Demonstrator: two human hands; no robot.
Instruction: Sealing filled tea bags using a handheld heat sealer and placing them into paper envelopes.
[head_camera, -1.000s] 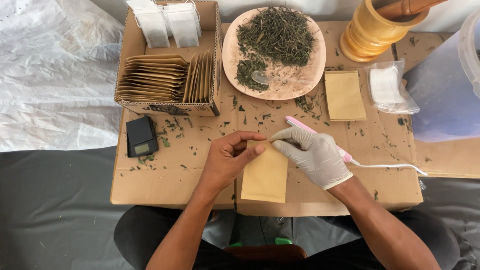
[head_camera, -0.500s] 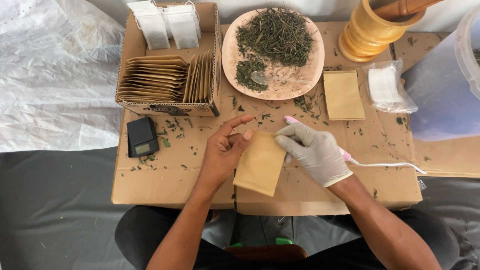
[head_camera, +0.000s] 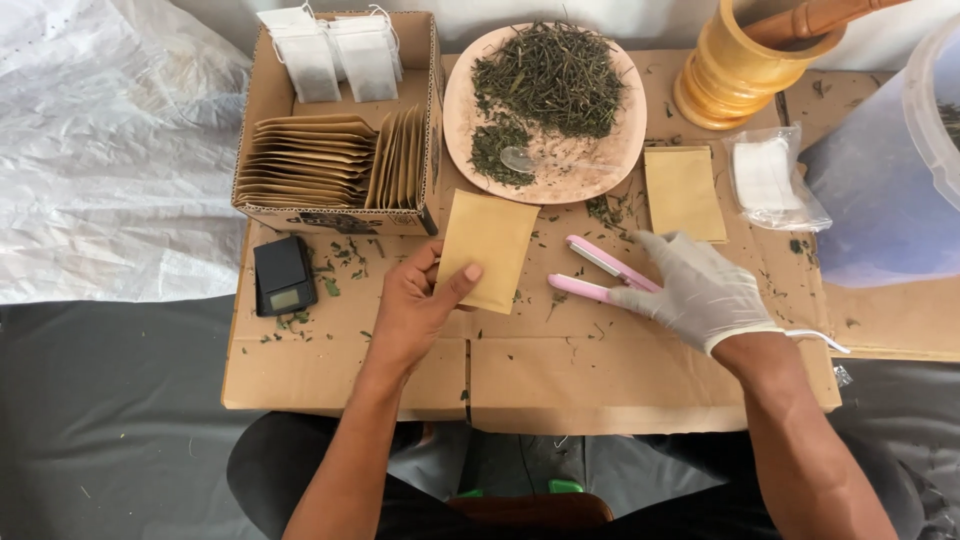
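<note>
The head view looks down on a flattened brown cardboard worktop (head_camera: 600, 380). The bare left hand (head_camera: 415, 305) pinches a flat tan paper pouch (head_camera: 487, 248) by its lower edge, thumb on top and fingers beneath, holding it just in front of the open cardboard box (head_camera: 268, 95). That box serves as the landmark: inside it stand rows of the same tan pouches (head_camera: 310, 158), and at its far end lean white filter bags with strings (head_camera: 335, 52).

To the right of the box sits a round pinkish plate (head_camera: 458, 110) heaped with dried green herb stems (head_camera: 548, 72), with a clear plastic spoon (head_camera: 525, 157) lying in it. Further right of the box, the white-gloved right hand (head_camera: 705, 290) rests with fingers spread loosely apart over the rear end of a pink handheld heat sealer (head_camera: 595, 272), whose two arms lie open on the worktop; it is not closed round the tool. A white cord (head_camera: 820, 338) runs from under the wrist.

Beyond that hand lies another tan pouch (head_camera: 683, 192), then a clear bag of white filters (head_camera: 772, 178) and a turned wooden mortar with pestle (head_camera: 745, 60). Just in front of the box's left corner sits a small black pocket scale (head_camera: 283, 272). Herb crumbs are scattered around.
</note>
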